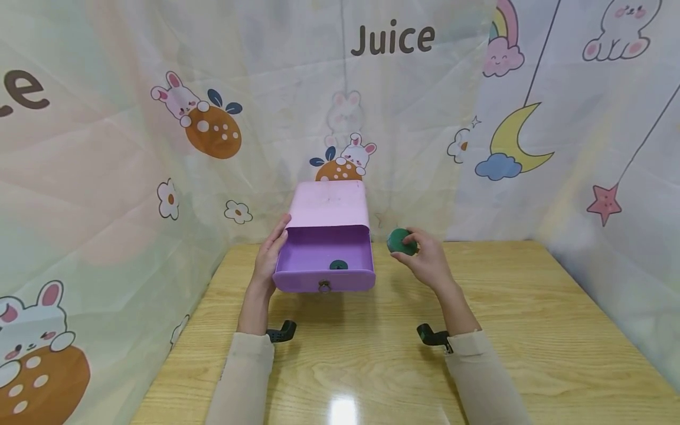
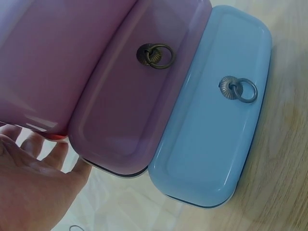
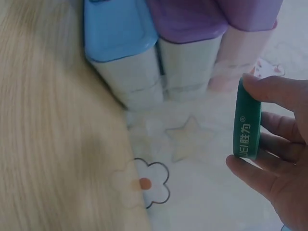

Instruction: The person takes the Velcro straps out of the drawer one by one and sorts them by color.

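My right hand (image 1: 425, 260) pinches a green disc (image 1: 399, 242) between thumb and fingers, held to the right of a drawer unit. White lettering runs along the disc's edge (image 3: 247, 120) in the right wrist view. The unit's pink top tier (image 1: 329, 200) has its purple drawer (image 1: 324, 281) pulled out, with a small ring pull on the front. A dark green round piece (image 1: 338, 265) lies inside, partly hidden by the drawer front. Against the unit's left side rests my left hand (image 1: 268, 260), its fingers (image 2: 57, 155) extended along the tier in the left wrist view.
Below the open drawer are a shut purple drawer (image 2: 122, 101) and a shut blue drawer (image 2: 211, 106), each with a metal ring pull. The unit stands at the back of a wooden table (image 1: 361, 354). Printed cloth (image 1: 425, 118) hangs behind and along both sides.
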Action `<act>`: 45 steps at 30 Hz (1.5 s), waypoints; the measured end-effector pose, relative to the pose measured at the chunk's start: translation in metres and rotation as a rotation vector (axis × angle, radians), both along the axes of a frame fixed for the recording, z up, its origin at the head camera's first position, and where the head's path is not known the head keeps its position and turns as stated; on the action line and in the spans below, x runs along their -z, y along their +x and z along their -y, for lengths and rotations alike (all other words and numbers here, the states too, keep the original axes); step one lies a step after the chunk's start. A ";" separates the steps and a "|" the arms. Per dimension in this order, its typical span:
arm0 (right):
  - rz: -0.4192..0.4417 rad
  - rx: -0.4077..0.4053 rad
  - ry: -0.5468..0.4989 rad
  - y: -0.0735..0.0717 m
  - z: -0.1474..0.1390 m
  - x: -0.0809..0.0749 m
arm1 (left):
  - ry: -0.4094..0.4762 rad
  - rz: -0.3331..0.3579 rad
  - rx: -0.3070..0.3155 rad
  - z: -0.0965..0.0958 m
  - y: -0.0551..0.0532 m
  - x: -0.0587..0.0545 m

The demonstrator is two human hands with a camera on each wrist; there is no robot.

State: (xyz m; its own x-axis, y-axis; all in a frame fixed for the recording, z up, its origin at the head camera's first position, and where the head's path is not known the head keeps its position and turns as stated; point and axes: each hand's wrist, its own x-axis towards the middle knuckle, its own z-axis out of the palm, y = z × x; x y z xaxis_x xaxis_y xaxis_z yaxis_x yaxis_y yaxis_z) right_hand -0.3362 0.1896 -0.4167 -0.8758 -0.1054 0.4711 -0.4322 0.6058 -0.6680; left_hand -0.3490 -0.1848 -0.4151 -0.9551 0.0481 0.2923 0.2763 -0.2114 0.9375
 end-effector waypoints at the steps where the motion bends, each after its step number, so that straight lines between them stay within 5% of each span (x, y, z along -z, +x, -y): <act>1: 0.006 0.008 0.013 -0.002 -0.002 0.002 | 0.001 0.000 -0.002 0.000 0.000 0.000; 22: 0.237 0.150 0.190 -0.017 -0.043 0.040 | 0.004 -0.009 0.004 -0.001 0.002 -0.003; 35: 0.256 0.177 0.233 -0.023 -0.058 0.067 | 0.012 -0.001 0.000 0.001 0.000 0.000; 45: 0.281 0.196 0.270 -0.025 -0.061 0.071 | 0.005 -0.005 0.009 0.001 0.000 -0.001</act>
State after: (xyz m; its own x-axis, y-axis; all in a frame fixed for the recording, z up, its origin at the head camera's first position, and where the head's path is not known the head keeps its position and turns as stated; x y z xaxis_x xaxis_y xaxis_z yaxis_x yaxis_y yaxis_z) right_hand -0.3617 0.2502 -0.4874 -0.9816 -0.0111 0.1904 -0.1160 0.8273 -0.5496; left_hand -0.3485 -0.1860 -0.4141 -0.9531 0.0553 0.2974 0.2791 -0.2183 0.9351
